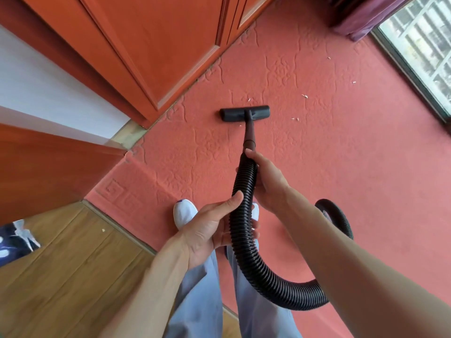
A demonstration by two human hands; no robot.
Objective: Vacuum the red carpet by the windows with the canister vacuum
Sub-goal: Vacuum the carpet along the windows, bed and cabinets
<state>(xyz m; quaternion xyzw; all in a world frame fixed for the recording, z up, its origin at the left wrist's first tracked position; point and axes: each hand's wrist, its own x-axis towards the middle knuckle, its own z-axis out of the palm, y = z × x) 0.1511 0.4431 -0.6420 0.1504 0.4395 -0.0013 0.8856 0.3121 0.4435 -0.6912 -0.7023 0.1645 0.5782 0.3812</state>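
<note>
The red carpet (329,167) with an embossed pattern fills the middle and right. A black floor nozzle (244,113) lies flat on it, joined to a dark wand (249,132). My right hand (267,181) grips the top of the ribbed black hose (244,215) just below the wand. My left hand (214,228) holds the hose lower down, thumb over it. The hose loops down and right behind my right arm. Small white scraps (304,95) lie scattered beyond and right of the nozzle. The canister is hidden.
Orange wooden cabinet doors (151,45) stand close on the left of the nozzle. A window (424,52) with a purple curtain (366,13) borders the carpet on the right. Wood flooring (73,264) lies at lower left. My white shoes (184,213) stand on the carpet edge.
</note>
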